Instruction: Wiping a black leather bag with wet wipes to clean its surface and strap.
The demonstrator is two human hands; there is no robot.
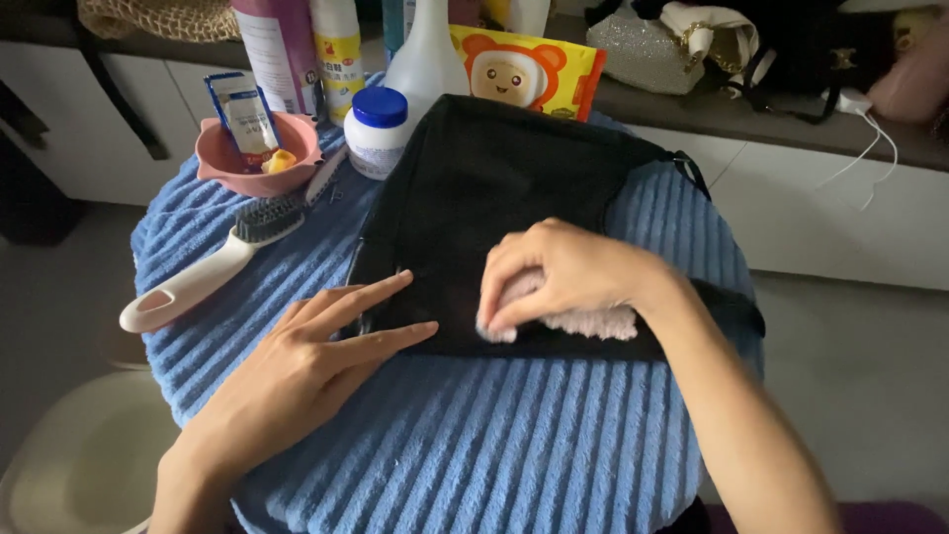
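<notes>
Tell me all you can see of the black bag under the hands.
The black bag lies flat on a blue ribbed towel, dark fabric, roughly rectangular, with a strap trailing off its far right corner. The left hand presses fingers on its near left edge. The right hand holds a pale fluffy cloth against its near edge. A white jar stands by its far left corner.

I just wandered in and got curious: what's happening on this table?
A person presses a pale pink fluffy cloth onto a black fabric bag with the right hand. The left hand lies flat, fingertips on the bag's edge. Everything rests on a blue ribbed towel, with a white-handled brush and pink bowl nearby.
</notes>
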